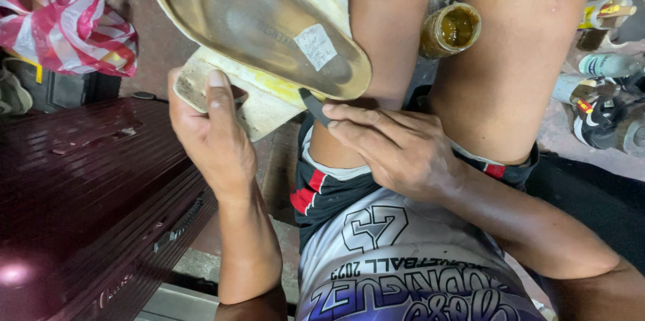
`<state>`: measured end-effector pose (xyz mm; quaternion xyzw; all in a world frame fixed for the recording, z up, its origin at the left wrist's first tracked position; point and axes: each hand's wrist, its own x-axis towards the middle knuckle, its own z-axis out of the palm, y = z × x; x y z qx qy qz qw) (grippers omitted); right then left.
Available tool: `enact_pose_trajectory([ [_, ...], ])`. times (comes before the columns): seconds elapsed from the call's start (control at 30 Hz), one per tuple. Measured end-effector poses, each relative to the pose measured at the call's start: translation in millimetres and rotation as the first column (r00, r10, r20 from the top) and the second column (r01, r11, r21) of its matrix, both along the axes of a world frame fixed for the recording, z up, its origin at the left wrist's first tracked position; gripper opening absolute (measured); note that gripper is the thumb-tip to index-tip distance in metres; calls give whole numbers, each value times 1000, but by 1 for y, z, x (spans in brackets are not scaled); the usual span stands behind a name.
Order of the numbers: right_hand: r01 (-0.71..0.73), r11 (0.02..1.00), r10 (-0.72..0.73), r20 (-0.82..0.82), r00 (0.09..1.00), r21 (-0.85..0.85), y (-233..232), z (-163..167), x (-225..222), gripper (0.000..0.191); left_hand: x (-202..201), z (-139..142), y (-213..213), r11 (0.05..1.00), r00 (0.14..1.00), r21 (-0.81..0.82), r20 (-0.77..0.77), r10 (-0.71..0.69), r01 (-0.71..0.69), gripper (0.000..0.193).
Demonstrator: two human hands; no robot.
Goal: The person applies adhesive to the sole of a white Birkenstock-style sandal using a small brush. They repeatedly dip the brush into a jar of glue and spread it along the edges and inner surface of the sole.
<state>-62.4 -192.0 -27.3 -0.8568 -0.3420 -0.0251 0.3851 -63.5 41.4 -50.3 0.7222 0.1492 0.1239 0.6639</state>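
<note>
I see my left hand (208, 136) closed on the heel end of a sandal (262, 32), thumb flat on the loose pale sole, holding it above my knees. My right hand (396, 149) grips a dark blade (313, 106), its tip at the glued seam. The sandal looks light and bendy, the sole half-detached, so I would grip the firmer footbed edge. An open glue jar (450, 28) stands just beyond the sandal.

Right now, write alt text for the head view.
A left hand grips a worn sandal sole-up while the right hand works a small dark tool at its edge. An open jar of brownish glue stands between the knees.
</note>
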Motion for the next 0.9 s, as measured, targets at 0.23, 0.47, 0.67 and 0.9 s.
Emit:
enact_pose_trajectory([
  [0.23,-44,995,40,47,998,85,28,24,26,26,0,9,-4,1000,999,22,44,12,-13,14],
  [0.47,-83,996,80,80,994,30,32,36,33,26,-1,18,-5,996,999,85,23,40,-42,17],
  [0.67,-93,989,80,117,990,116,43,39,41,23,0,25,-5,988,999,147,17,39,-41,18],
  [0.9,-37,999,36,81,996,1,32,42,29,26,3,26,-3,994,998,97,-4,56,-55,19],
])
